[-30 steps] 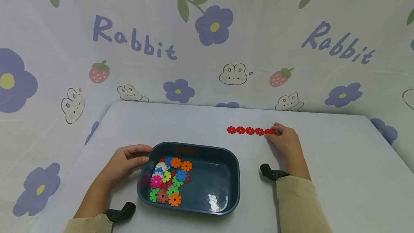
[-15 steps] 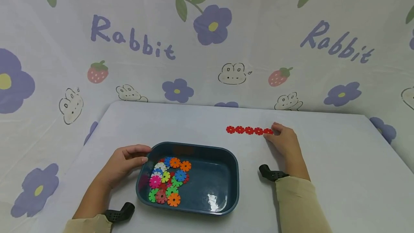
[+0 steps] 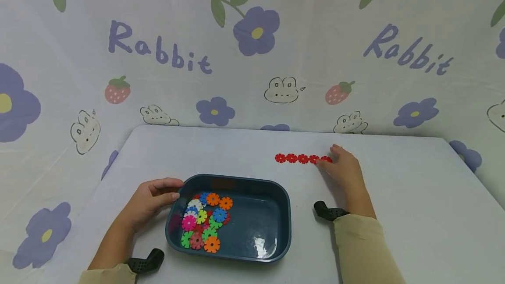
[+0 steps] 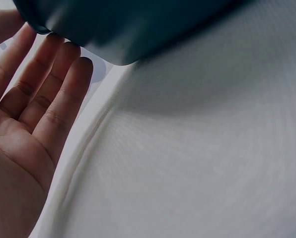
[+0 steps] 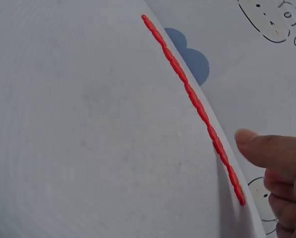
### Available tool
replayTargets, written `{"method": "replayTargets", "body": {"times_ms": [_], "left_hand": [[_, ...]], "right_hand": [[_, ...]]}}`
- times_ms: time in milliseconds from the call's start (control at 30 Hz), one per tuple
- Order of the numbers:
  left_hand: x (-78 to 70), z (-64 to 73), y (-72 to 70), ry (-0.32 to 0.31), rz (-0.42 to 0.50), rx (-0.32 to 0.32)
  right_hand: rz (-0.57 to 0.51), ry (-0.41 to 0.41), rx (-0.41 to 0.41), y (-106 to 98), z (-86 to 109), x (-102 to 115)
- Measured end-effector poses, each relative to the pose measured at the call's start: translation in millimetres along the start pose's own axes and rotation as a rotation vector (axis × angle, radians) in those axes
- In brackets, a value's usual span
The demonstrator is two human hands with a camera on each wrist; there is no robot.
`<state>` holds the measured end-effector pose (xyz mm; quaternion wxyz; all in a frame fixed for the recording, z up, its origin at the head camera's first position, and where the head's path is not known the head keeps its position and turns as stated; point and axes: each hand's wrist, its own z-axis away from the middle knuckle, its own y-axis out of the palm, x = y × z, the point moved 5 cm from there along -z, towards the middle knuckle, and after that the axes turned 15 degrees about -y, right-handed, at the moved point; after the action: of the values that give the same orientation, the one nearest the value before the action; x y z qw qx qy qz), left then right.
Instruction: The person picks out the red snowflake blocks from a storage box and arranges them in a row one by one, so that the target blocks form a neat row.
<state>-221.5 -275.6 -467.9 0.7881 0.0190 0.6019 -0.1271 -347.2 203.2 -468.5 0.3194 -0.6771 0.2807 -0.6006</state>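
Several red notched plastic discs form a straight chain (image 3: 302, 158) lying across the far part of the white table. My right hand (image 3: 345, 171) is at the chain's right end, thumb and index finger spread, overlapping the last disc in the head view. In the right wrist view the chain shows nearly edge-on, and the thumb (image 5: 267, 148) stands apart from it. My left hand (image 3: 151, 200) touches the left rim of a dark teal tray (image 3: 258, 220) with relaxed fingers. From the left wrist, its fingertips (image 4: 81, 69) show right at the tray's underside corner.
Loose notched discs (image 3: 213, 244) in orange, green, blue, pink, white and other colours lie overlapping in the tray's left half. The white table (image 3: 414, 205) ends at the back against a patterned cloth (image 3: 165, 82) with flowers and rabbits.
The right hand's thumb and index finger have spread wider, and the hand has shifted slightly left over the chain's end. The chain lies as before. The left hand keeps its place at the tray.
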Motion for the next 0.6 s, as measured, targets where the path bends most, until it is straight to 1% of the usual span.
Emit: {"method": "replayTargets", "body": {"times_ms": [100,200,367,467,600], "left_hand": [[-0.7,1.0,0.6,0.005,0.005,-0.001],[-0.8,1.3,0.5,0.008,0.003,-0.002],[0.3,-0.4,-1.1,0.007,-0.003,0.001],[2.0,-1.9,-2.7,0.002,-0.018,-0.003],[2.9,-3.1,-4.4,0.002,-0.036,-0.013]], "right_hand": [[0.047,-0.082,-0.024,-1.6,-1.9,10.7],[0.074,-0.147,-0.051,-1.4,-2.5,19.8],[0.095,-0.249,-0.093,-3.4,-0.4,40.3],[0.102,-0.331,-0.116,-8.8,4.2,64.5],[0.088,-0.461,-0.141,-17.7,14.9,108.5]]}}
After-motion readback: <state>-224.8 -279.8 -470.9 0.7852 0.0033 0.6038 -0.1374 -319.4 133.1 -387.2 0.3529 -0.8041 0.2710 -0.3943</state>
